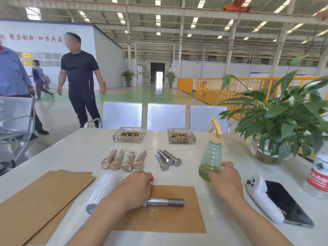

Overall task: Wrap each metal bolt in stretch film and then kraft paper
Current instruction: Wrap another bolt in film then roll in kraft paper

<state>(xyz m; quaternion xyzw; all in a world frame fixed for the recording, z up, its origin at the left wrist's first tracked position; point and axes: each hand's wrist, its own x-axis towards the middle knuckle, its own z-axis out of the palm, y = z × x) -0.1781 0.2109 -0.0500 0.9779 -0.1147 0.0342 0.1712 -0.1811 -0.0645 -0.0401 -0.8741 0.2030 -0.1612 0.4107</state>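
Note:
A bare metal bolt lies crosswise on a kraft paper sheet in front of me. My left hand rests over the bolt's head end, fingers curled down on it. My right hand wraps its fingers round the base of a green spray bottle standing on the table. A roll of stretch film lies left of my left hand. Several wrapped bolts lie in a row further back. Beside them are three bare bolts.
A stack of kraft sheets covers the near left of the white table. Two glass ashtrays stand at the back. A potted plant, water bottle and phone on a white gimbal crowd the right. People stand at far left.

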